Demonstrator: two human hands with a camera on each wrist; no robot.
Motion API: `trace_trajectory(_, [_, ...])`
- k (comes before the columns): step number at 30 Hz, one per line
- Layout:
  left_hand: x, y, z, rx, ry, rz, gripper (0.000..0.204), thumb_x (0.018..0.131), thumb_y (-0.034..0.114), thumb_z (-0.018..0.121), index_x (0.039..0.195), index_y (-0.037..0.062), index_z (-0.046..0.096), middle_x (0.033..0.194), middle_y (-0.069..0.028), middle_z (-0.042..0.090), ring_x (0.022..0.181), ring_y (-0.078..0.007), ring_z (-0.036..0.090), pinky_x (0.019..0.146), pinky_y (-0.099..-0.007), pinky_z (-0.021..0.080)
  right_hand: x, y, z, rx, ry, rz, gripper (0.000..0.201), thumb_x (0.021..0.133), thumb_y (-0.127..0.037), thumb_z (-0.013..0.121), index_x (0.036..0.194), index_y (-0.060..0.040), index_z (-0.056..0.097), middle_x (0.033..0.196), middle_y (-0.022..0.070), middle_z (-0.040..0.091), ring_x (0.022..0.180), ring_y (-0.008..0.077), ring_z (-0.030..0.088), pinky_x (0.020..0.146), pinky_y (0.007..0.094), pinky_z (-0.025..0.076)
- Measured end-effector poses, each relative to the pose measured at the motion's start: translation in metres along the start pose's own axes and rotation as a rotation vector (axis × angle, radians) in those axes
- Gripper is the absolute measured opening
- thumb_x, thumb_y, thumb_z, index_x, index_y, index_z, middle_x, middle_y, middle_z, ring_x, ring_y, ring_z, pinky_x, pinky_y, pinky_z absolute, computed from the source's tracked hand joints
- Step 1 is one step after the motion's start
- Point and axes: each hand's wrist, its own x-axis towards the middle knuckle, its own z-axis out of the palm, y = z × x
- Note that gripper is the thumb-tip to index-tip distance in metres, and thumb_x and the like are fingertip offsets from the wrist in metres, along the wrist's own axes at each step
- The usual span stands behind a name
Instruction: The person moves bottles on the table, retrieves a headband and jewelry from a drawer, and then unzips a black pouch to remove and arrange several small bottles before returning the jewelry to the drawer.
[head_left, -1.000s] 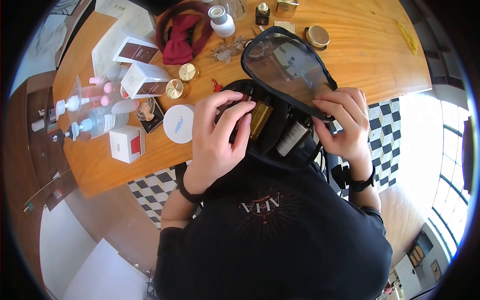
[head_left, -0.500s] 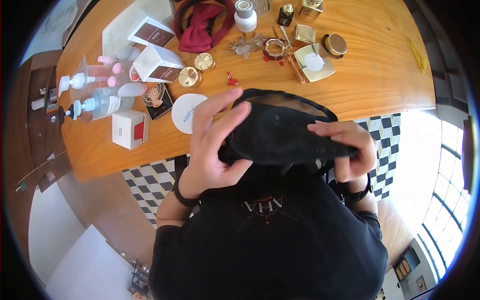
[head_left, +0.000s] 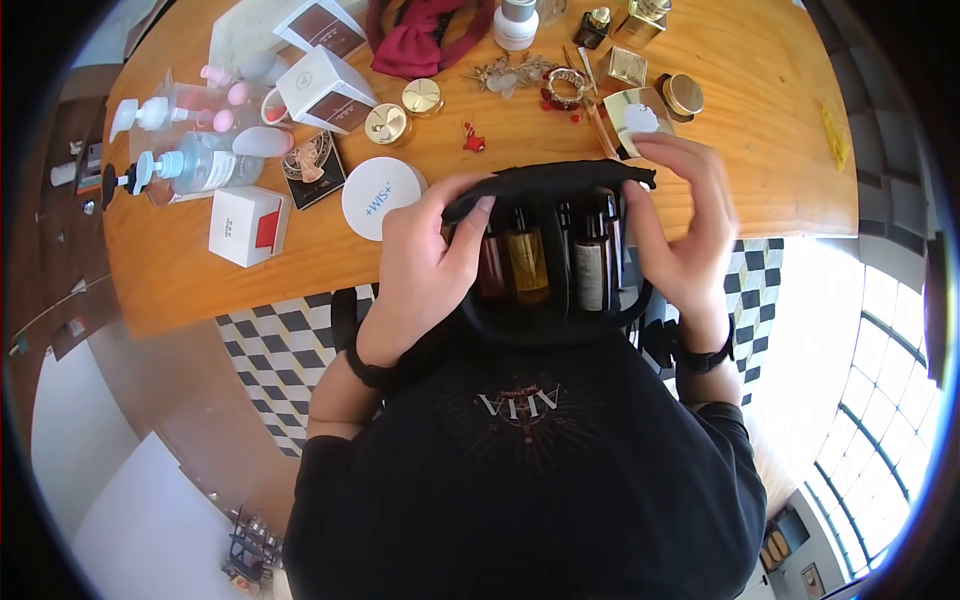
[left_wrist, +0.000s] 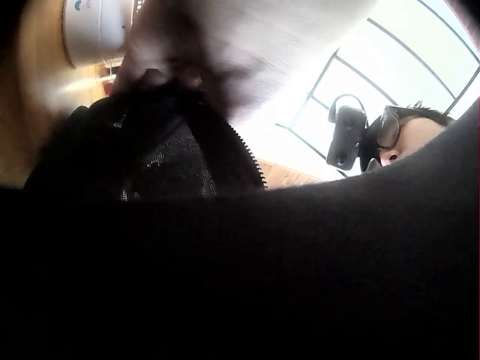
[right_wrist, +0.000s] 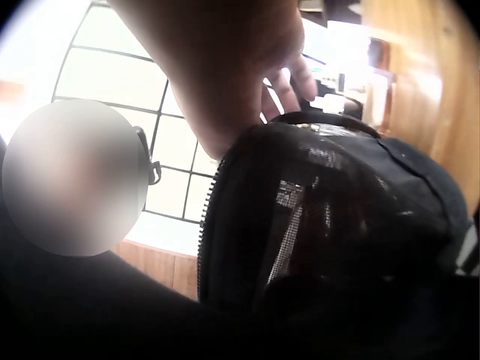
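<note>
A black zippered case point(head_left: 560, 320) rests against the person's front at the table edge, its lid raised. Inside stand a bottle of yellow liquid point(head_left: 527, 262), a dark bottle with a pale label point(head_left: 592, 272) and other dark bottles. The left hand point(head_left: 420, 275) grips the lid's left end, thumb on the near side and fingers partly hidden behind it. At the right end, the right hand point(head_left: 690, 225) touches the lid with its thumb, its fingers bent loosely above. The right wrist view shows the case's shiny clear panel point(right_wrist: 345, 195) below that hand point(right_wrist: 232, 67).
On the wooden table point(head_left: 770, 130) stand a white round tub point(head_left: 382, 198), a white box point(head_left: 245, 228), pump bottles point(head_left: 205, 165), gold-lidded jars point(head_left: 388, 124), a red bow headband point(head_left: 415, 48), a bracelet point(head_left: 565, 88) and a dark gold-topped jar point(head_left: 682, 96).
The lid, folded low over the case half a second ago, stands raised, and the bottles show again. The right hand's fingers have lifted off the lid. The head view has shifted.
</note>
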Motion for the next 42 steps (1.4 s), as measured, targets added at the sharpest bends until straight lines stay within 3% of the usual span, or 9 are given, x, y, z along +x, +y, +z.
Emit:
trace_trajectory(5, [0.007,0.002,0.003,0.036,0.041,0.009,0.020,0.096,0.007,0.067,0.114,-0.0029,0.069,0.073,-0.0140,0.070,0.055,-0.0108,0.060,0.055,-0.0273,0.046,0.009,-0.027,-0.014,0.425,-0.383,-0.164,0.023,0.074,0.008,0.074,0.095,0.0000,0.071,0.094,0.0123,0.071,0.079,0.0289,0.068,0.068,0.0343,0.055])
trace_trajectory(12, [0.010,0.005,-0.003,0.044,-0.009,-0.039,0.022,0.097,0.008,0.064,0.115,-0.0037,0.068,0.074,-0.0194,0.069,0.054,-0.0192,0.060,0.056,-0.0307,0.047,0.003,-0.049,0.036,-0.266,-0.897,-0.337,0.042,0.080,-0.025,0.080,0.110,0.0025,0.066,0.109,0.0117,0.066,0.113,0.0296,0.059,0.095,0.0425,0.049])
trace_trajectory(16, [0.009,0.010,-0.008,0.093,-0.065,-0.121,0.021,0.098,0.009,0.065,0.115,-0.0045,0.068,0.088,-0.0214,0.073,0.075,-0.0229,0.071,0.071,-0.0320,0.053,0.007,-0.053,0.041,-0.297,-1.016,-0.317,0.051,0.081,-0.032,0.079,0.113,0.0035,0.064,0.114,0.0153,0.062,0.112,0.0317,0.057,0.096,0.0444,0.047])
trace_trajectory(19, [0.011,0.005,-0.005,0.032,-0.042,-0.013,0.021,0.098,0.008,0.062,0.115,-0.0030,0.067,0.074,-0.0223,0.067,0.061,-0.0315,0.066,0.058,-0.0355,0.049,0.013,-0.048,0.039,-0.249,-1.053,-0.338,0.050,0.080,-0.029,0.081,0.114,0.0027,0.062,0.118,0.0174,0.059,0.110,0.0324,0.059,0.094,0.0429,0.049])
trace_trajectory(27, [0.015,0.011,-0.013,0.008,-0.143,-0.084,0.021,0.098,0.007,0.060,0.116,-0.0029,0.067,0.085,-0.0237,0.070,0.074,-0.0339,0.072,0.068,-0.0378,0.053,0.048,-0.053,0.017,0.156,-1.070,-0.345,0.023,0.083,-0.006,0.069,0.104,-0.0020,0.061,0.105,0.0146,0.056,0.094,0.0317,0.063,0.085,0.0399,0.051])
trace_trajectory(31, [0.015,0.007,-0.013,0.079,-0.127,-0.042,0.021,0.099,0.008,0.060,0.115,-0.0037,0.067,0.088,-0.0245,0.071,0.078,-0.0376,0.072,0.071,-0.0379,0.054,0.047,-0.046,0.011,0.326,-1.331,-0.213,0.024,0.084,-0.005,0.070,0.105,-0.0016,0.060,0.107,0.0151,0.056,0.091,0.0339,0.065,0.078,0.0422,0.053])
trace_trajectory(35, [0.016,0.012,-0.015,0.037,-0.159,-0.110,0.021,0.099,0.008,0.060,0.115,-0.0032,0.067,0.089,-0.0245,0.071,0.081,-0.0397,0.071,0.072,-0.0384,0.054,0.066,-0.046,0.003,0.366,-1.249,-0.249,0.023,0.084,-0.005,0.073,0.104,-0.0024,0.063,0.105,0.0126,0.058,0.081,0.0322,0.066,0.071,0.0415,0.054])
trace_trajectory(39, [0.015,0.013,-0.014,0.001,-0.163,-0.144,0.021,0.099,0.008,0.060,0.115,-0.0031,0.067,0.089,-0.0243,0.071,0.081,-0.0389,0.072,0.071,-0.0384,0.053,0.099,-0.036,-0.025,0.574,-0.869,-0.214,0.019,0.080,-0.004,0.080,0.097,-0.0027,0.072,0.100,0.0124,0.067,0.083,0.0243,0.068,0.069,0.0306,0.053])
trace_trajectory(42, [0.015,0.015,-0.015,0.011,-0.161,-0.149,0.021,0.099,0.008,0.060,0.115,-0.0028,0.068,0.086,-0.0237,0.071,0.078,-0.0376,0.072,0.069,-0.0382,0.053,0.112,-0.031,-0.024,0.441,-0.609,-0.193,0.024,0.076,0.006,0.078,0.098,0.0000,0.072,0.103,0.0131,0.067,0.085,0.0210,0.068,0.070,0.0281,0.052])
